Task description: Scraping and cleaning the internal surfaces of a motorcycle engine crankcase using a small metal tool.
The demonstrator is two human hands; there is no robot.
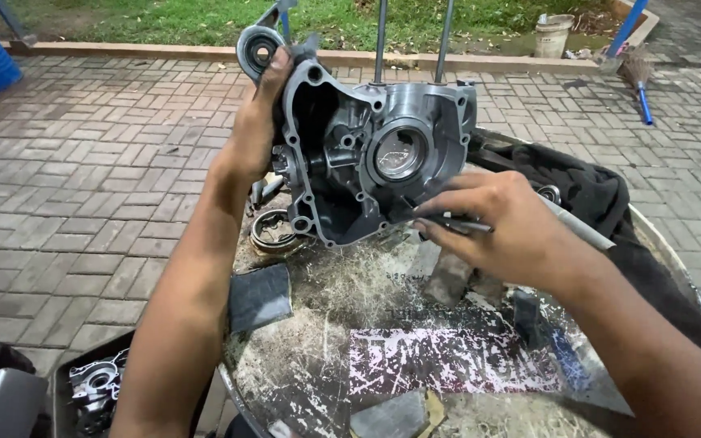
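A: Listing item one: grey engine crankcase half [359,162], cast metal, open side facing the wearer, round bearing bore just above the right hand. Position?

B: Stood upright on its lower edge on the round, scratched worktop [326,341], between the two hands. The left hand [257,122] is closed over its upper left rim, apparently with a bit of dark cloth under the fingers. That grip seems to be what keeps the casting on edge and its inner face presented; I judge it would tip without it.

A: Item two, right hand [505,227]?

B: Fingers pinched narrow around a thin dark tool [448,221], tip aimed at the lower right edge of the case. Whether the tip touches metal I cannot tell. The pinch, rather than a fist, suggests fine work along the gasket face.

A: Surrounding stock?

B: Metal ring [273,231], below the left hand, beside the case. Dark cloth [586,186] heaped beyond the right hand, with a pale rod [578,225] lying on it. Square dark pad [260,296] under the left forearm. Second engine part in a black tray [91,385], low on the ground, outside the left elbow.
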